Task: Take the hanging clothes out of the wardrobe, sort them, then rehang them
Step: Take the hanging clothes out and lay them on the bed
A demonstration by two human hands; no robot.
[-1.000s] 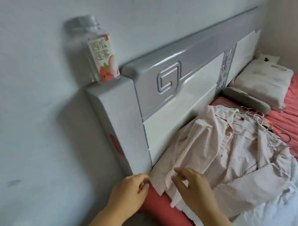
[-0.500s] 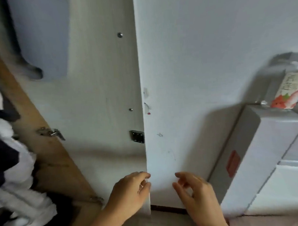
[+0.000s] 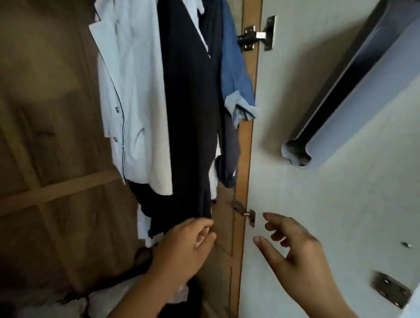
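Inside the open wooden wardrobe point(image 3: 48, 117) hang several garments: a white jacket with dark piping point(image 3: 133, 102), a long dark navy garment point(image 3: 190, 112) and a blue denim shirt point(image 3: 234, 70) with a rolled cuff. My left hand point(image 3: 186, 250) is raised just below the hem of the navy garment, fingers loosely curled, holding nothing. To its right my right hand point(image 3: 293, 248) hovers in front of the white door, fingers spread and empty. The hanging rail and hangers are out of view.
The white wardrobe door point(image 3: 324, 202) stands open on the right, held by metal hinges point(image 3: 257, 36) on the wooden side panel. A grey recessed handle point(image 3: 344, 87) runs across the door. Folded light and dark clothes point(image 3: 66, 311) lie on the wardrobe floor.
My view has swung left from the bed with the pink shirt, past the wall, to the open wardrobe. Both hands let go of the pink shirt and are now raised, empty.
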